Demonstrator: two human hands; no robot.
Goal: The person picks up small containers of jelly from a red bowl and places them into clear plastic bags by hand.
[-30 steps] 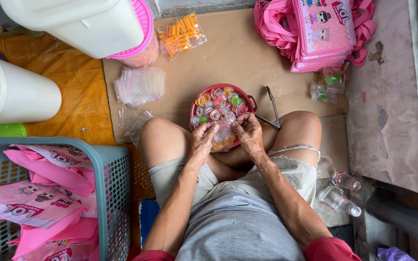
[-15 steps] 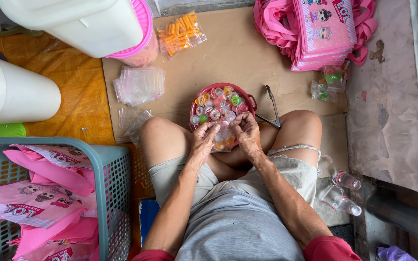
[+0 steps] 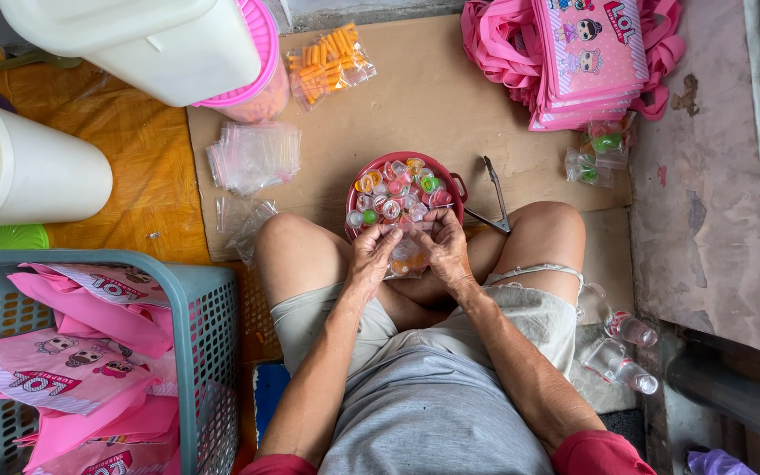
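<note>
Small clear bag of jelly cups pinched in the grip of both left hand and right hand, just beside red bowl of colourful jelly cups, cardboard sheet's near edge, metal tongs alongside.

Our hands cover the near rim of the red bowl; the small clear bag they hold there is mostly hidden.

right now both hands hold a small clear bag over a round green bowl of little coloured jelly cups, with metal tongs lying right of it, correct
Not quite: the round bowl is red, not green, as the head view shows. The rest stands: the left hand and right hand hold a small clear bag by it, and metal tongs lie to its right.
</note>
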